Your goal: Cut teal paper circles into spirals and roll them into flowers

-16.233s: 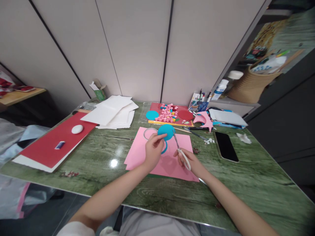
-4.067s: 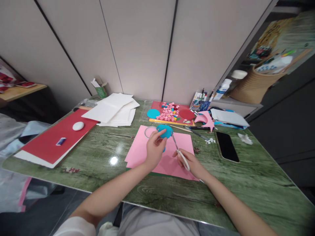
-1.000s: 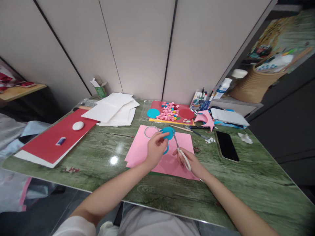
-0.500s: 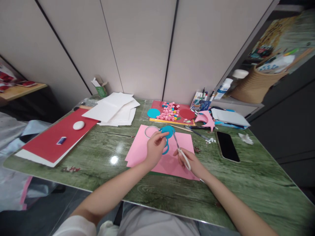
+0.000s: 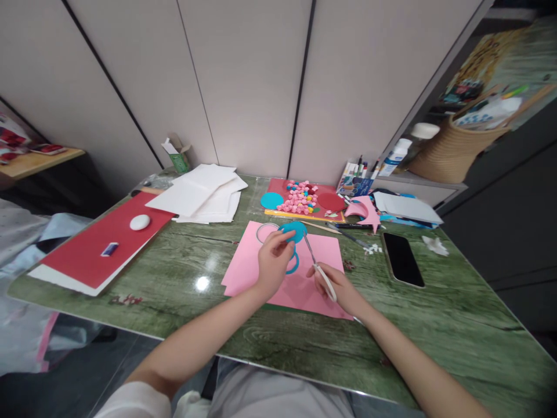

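Between the fingers of my left hand (image 5: 275, 258) is a blue paper circle (image 5: 296, 231), held above pink paper sheets (image 5: 243, 261). A curled blue paper strip (image 5: 296, 266) hangs below the circle, partly behind my fingers. My right hand (image 5: 334, 285) is closed round the white handles of a pair of scissors (image 5: 326, 281). Their blades reach the right edge of the blue circle. Left of the circle, a thin ring (image 5: 264, 227) lies on the pink paper, partly covered by my left hand.
Behind stand paper flowers (image 5: 300, 200) on a red sheet, beside another blue circle (image 5: 272, 201). A phone (image 5: 402, 259) lies at right. White sheets (image 5: 191, 194) and red paper (image 5: 108, 232) with a white oval object (image 5: 140, 222) are at left.
The blue circle has shifted slightly left and turned in my left hand, whose fingers have moved a little. The scissors have stayed nearly in place.
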The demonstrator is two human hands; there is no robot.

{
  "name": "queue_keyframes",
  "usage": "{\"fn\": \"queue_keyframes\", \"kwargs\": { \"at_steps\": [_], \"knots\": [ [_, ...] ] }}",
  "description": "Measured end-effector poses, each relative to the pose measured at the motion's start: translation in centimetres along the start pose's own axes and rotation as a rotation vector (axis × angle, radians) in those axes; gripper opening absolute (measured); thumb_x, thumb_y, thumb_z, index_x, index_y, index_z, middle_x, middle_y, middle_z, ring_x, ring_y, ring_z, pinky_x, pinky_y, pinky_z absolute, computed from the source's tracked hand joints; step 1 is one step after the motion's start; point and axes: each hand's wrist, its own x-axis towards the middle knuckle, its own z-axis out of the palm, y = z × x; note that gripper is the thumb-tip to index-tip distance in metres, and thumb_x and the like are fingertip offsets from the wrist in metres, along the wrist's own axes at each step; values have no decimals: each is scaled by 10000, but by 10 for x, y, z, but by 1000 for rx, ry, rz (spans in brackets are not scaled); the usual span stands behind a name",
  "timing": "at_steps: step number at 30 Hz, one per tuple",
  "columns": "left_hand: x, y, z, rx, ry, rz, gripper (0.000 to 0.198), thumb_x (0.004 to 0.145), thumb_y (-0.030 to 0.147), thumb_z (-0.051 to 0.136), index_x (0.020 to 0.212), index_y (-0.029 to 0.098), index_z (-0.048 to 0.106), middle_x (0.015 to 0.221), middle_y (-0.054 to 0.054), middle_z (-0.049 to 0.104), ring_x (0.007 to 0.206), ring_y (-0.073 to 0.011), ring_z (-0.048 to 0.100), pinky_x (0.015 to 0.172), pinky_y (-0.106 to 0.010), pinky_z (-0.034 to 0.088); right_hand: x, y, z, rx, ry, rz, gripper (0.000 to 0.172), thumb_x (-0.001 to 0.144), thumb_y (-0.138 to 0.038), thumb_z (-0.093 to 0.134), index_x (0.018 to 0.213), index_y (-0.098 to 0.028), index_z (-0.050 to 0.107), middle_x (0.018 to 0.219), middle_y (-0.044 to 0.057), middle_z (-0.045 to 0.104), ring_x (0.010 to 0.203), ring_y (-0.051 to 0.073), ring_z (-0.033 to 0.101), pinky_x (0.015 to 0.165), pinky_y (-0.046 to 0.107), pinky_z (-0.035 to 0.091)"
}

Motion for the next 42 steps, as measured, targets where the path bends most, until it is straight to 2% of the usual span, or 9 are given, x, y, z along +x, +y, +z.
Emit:
{"fn": "queue_keyframes", "kwargs": {
  "at_steps": [12, 19, 33, 36, 42],
  "knots": [
    [-2, 2, 1, 65, -52, 10, 202, 738, 197, 569, 917, 177, 662, 914, -65, 562, 872, -152, 532, 745, -257, 428, -1, 0, 1, -26, 26, -29, 362, 829, -499, 431, 941, -171, 537, 563, -46, 412, 498, 98, 394, 492, 225, 345],
    [-3, 2, 2, 45, -53, -8, 212, 753, 214, 550, 933, 192, 661, 926, -65, 564, 898, -162, 533, 760, -269, 434, -1, 1, 1, -15, 17, -24, 359, 829, -497, 432, 929, -166, 531, 561, -46, 409, 494, 97, 391, 485, 226, 340],
    [-2, 0, 0, 42, -6, -11, 217, 763, 247, 547, 948, 215, 657, 998, -63, 563, 1008, -177, 511, 811, -282, 444, -2, -2, 1, 5, 1, -12, 329, 828, -472, 443, 911, -164, 527, 554, -52, 410, 477, 87, 380, 467, 217, 311],
    [-1, 0, 1, 6, -4, -21, 242, 751, 257, 565, 975, 213, 644, 1043, -72, 536, 994, -174, 516, 786, -275, 463, -1, 0, 1, 1, -3, -11, 333, 822, -478, 451, 904, -164, 529, 558, -51, 409, 476, 86, 377, 464, 217, 310],
    [-1, -1, 2, 2, 11, 7, 245, 735, 256, 588, 969, 209, 642, 999, -67, 539, 950, -164, 526, 794, -281, 459, 0, 3, 1, -8, -8, -19, 340, 813, -489, 457, 897, -169, 533, 552, -52, 415, 475, 91, 384, 465, 219, 317]
  ]
}}
